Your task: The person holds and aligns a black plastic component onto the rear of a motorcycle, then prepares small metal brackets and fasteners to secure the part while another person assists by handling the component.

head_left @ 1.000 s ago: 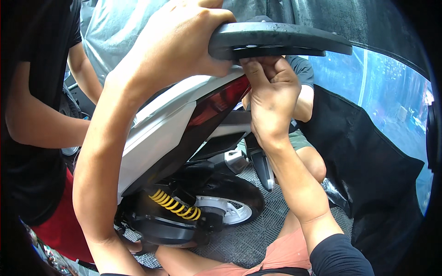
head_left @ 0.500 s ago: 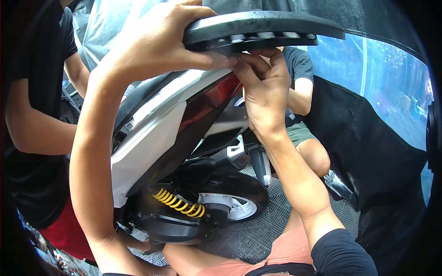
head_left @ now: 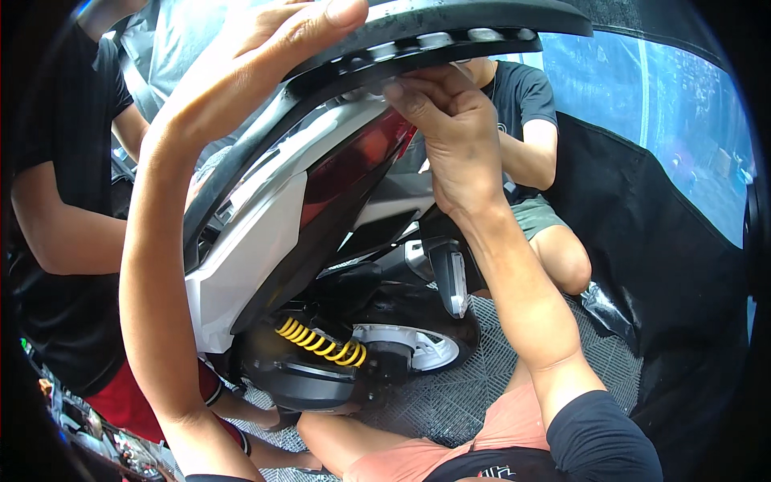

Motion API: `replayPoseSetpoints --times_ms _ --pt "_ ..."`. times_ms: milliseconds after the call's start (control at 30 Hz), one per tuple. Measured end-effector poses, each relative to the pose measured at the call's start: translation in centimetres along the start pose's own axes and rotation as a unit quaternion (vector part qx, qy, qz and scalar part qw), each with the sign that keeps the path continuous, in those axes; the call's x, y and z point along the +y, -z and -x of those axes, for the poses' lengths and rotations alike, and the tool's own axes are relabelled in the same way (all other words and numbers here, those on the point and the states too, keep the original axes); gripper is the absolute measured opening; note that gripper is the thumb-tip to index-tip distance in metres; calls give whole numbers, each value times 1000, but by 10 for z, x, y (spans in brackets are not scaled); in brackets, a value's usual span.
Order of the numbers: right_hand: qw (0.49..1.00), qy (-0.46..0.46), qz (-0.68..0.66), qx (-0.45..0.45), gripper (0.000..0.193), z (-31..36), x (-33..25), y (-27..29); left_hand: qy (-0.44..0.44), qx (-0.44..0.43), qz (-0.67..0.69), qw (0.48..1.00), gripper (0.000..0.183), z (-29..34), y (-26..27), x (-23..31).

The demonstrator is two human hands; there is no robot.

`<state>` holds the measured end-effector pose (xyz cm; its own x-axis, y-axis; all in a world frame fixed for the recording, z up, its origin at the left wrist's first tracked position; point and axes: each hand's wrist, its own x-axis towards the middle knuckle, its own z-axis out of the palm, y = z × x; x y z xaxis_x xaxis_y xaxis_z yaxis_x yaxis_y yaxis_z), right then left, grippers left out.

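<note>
In front of me is a scooter with a white side panel and a dark red tail light. A long curved black part, with a row of light gaps along its underside, spans the top above the tail. My left hand lies against that part's left end, thumb and fingers stretched out rather than wrapped round it. Beneath the part, just above the tail light, my right hand has its thumb and fingers pinched together. Whatever sits between those fingertips is hidden.
A yellow shock spring and rear wheel are below, over grey floor tiles. At left stands a person in black; another person crouches beyond the scooter. A black sheet hangs at right.
My left hand has loosened its grip; its thumb has come up from below the black part. The right hand stays pinched underneath. The view has shifted slightly.
</note>
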<state>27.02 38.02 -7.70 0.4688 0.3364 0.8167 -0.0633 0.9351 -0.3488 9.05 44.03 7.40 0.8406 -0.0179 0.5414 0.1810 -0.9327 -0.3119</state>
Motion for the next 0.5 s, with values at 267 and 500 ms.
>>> replayPoseSetpoints --times_ms 267,500 --pt "1000 -9 10 7 24 -3 -8 -2 8 6 11 1000 74 1 1 0" --pt "998 -49 -23 37 20 7 -13 2 11 11 25 1000 68 1 1 -1"
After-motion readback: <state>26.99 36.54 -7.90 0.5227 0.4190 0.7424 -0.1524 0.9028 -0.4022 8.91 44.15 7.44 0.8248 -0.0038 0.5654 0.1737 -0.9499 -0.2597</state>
